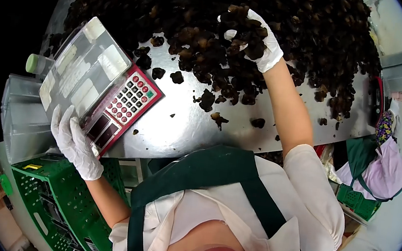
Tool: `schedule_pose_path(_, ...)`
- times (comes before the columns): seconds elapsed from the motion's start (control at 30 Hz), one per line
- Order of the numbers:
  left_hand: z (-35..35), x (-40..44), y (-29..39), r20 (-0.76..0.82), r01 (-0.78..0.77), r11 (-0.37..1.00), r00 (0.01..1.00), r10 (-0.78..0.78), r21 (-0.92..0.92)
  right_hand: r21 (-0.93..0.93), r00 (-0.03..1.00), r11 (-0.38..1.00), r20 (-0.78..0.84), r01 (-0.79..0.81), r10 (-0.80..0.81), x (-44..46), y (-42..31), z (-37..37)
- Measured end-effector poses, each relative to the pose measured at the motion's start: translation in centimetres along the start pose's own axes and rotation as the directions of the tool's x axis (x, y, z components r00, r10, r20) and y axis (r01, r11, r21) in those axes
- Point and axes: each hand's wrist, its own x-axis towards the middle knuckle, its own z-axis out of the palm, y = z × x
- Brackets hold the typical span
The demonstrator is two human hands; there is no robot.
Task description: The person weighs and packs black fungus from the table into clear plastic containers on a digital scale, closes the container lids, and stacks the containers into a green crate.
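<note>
A large pile of dark brown, crinkled pieces (199, 6) that look like dried fungus covers the far part of a metal table (171, 127). My right hand (264, 46), in a white glove, is curled round a clump of these pieces (244, 31) over the pile. At the left, my left hand (74, 143), also gloved in white, rests with fingers apart at the near edge of a red scale (127, 102). Its fingertips touch a clear container (86, 63) with whitish patches that lies on the scale.
Green crates (54, 198) stand below the table at the left, beside clear plastic containers (24, 110). A green-capped bottle (37, 63) is behind the scale. At the right are another person in light clothing (382, 168), a second red device (375, 98) and a green crate (358, 203).
</note>
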Motion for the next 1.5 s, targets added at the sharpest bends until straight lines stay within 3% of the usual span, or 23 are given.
schedule_pose_path(0.07, 0.8, 0.0, 0.5, 0.008, -0.051, 0.998, 0.999, 0.051, 0.042, -0.035, 0.999, 0.999, 0.037, -0.019, 0.020, 0.8, 0.8, 0.6)
schedule_pose_path(0.13, 1.0, 0.1, 1.1, 0.047, -0.131, 0.968, 0.991, 0.123, 0.212, -0.092, 0.997, 0.996, 0.070, -0.018, 0.025, 2.0, 1.6, 0.9)
schedule_pose_path(0.2, 1.2, 0.4, 1.9, 0.078, -0.132, 0.948, 0.990, 0.114, 0.288, -0.137, 0.999, 0.990, 0.036, -0.015, 0.020, 3.0, 2.6, 2.3)
schedule_pose_path(0.27, 1.5, 0.5, 2.1, 0.052, -0.118, 0.979, 0.992, 0.111, 0.164, -0.035, 0.988, 0.993, 0.102, -0.115, 0.118, 4.2, 3.2, 4.0)
schedule_pose_path(0.43, 2.2, 0.6, 5.3, -0.046, -0.218, 0.955, 0.972, 0.232, 0.201, -0.114, 0.967, 0.979, 0.174, -0.170, 0.189, 7.2, 5.7, 7.2)
schedule_pose_path(0.5, 3.7, 0.9, 7.5, 0.023, -0.425, 0.891, 0.904, 0.427, 0.162, -0.209, 0.963, 0.966, 0.189, -0.151, 0.191, 8.3, 7.0, 8.4)
schedule_pose_path(0.57, 6.8, 0.3, 8.6, 0.052, -0.303, 0.946, 0.949, 0.310, -0.116, -0.183, 0.950, 0.964, 0.210, -0.194, 0.231, 8.9, 8.7, 9.9)
schedule_pose_path(0.6, 7.4, 0.5, 9.8, 0.108, -0.283, 0.954, 0.950, 0.292, -0.097, -0.156, 0.943, 0.963, 0.219, -0.218, 0.249, 9.1, 9.4, 10.5)
schedule_pose_path(0.63, 7.9, 0.7, 11.0, 0.196, -0.105, 0.988, 0.972, 0.126, -0.114, -0.080, 0.924, 0.956, 0.245, -0.281, 0.292, 9.4, 10.0, 10.8)
schedule_pose_path(0.67, 8.8, 1.2, 11.2, 0.221, -0.010, 0.984, 0.974, 0.050, -0.178, -0.120, 0.965, 0.969, 0.122, -0.217, 0.231, 9.6, 10.9, 11.2)
schedule_pose_path(0.73, 10.7, 1.8, 9.9, 0.173, 0.059, 0.919, 0.985, 0.010, -0.390, -0.005, 0.907, 0.951, 0.301, -0.308, 0.295, 10.5, 11.6, 11.0)
schedule_pose_path(0.77, 10.8, 1.9, 9.5, 0.158, 0.056, 0.920, 0.987, 0.007, -0.387, 0.021, 0.883, 0.936, 0.337, -0.353, 0.325, 10.9, 11.7, 10.9)
schedule_pose_path(0.83, 10.5, 2.3, 9.1, 0.160, 0.137, 0.839, 0.985, -0.061, -0.527, -0.029, 0.905, 0.946, 0.282, -0.322, 0.317, 11.2, 12.1, 11.8)
schedule_pose_path(0.93, 9.1, 2.8, 8.8, 0.145, 0.097, 0.881, 0.989, -0.033, -0.463, -0.140, 0.937, 0.951, 0.180, -0.277, 0.300, 11.8, 12.5, 12.8)
schedule_pose_path(1.0, 7.4, 3.2, 8.7, 0.151, 0.150, 0.869, 0.985, -0.088, -0.471, -0.108, 0.832, 0.894, 0.331, -0.434, 0.444, 13.3, 12.6, 12.8)
schedule_pose_path(1.1, 4.6, 3.5, 8.1, 0.112, 0.205, 0.910, 0.978, -0.176, -0.360, -0.298, 0.890, 0.896, 0.219, -0.329, 0.400, 14.7, 13.3, 14.0)
schedule_pose_path(1.17, 2.9, 3.2, 7.4, 0.074, 0.242, 0.880, 0.970, -0.232, -0.409, -0.414, 0.919, 0.866, 0.144, -0.281, 0.367, 15.0, 13.9, 15.4)
schedule_pose_path(1.27, 1.3, 2.9, 5.8, -0.010, 0.234, 0.810, 0.959, -0.284, -0.538, -0.689, 0.895, 0.696, 0.160, -0.201, 0.417, 15.7, 14.8, 16.5)
schedule_pose_path(1.3, 0.8, 2.7, 5.5, -0.006, 0.259, 0.812, 0.951, -0.308, -0.523, -0.823, 0.900, 0.560, 0.169, -0.095, 0.401, 16.1, 15.3, 16.7)
schedule_pose_path(1.33, 0.5, 2.6, 5.3, -0.003, 0.285, 0.812, 0.943, -0.333, -0.509, -0.963, 0.892, 0.267, 0.100, -0.024, 0.440, 16.2, 15.2, 17.4)
schedule_pose_path(1.4, 0.9, 2.1, 4.9, 0.008, 0.302, 0.790, 0.936, -0.353, -0.534, -0.922, 0.846, 0.032, 0.366, 0.385, 0.388, 16.3, 16.3, 16.9)
schedule_pose_path(1.43, 1.1, 2.0, 4.8, 0.021, 0.315, 0.761, 0.929, -0.369, -0.567, -0.890, 0.881, -0.184, 0.345, 0.416, 0.324, 15.8, 17.0, 16.7)
schedule_pose_path(1.5, 1.5, 2.0, 4.8, 0.016, 0.302, 0.814, 0.941, -0.339, -0.496, -0.876, 0.867, -0.211, 0.342, 0.434, 0.363, 16.2, 16.9, 17.5)
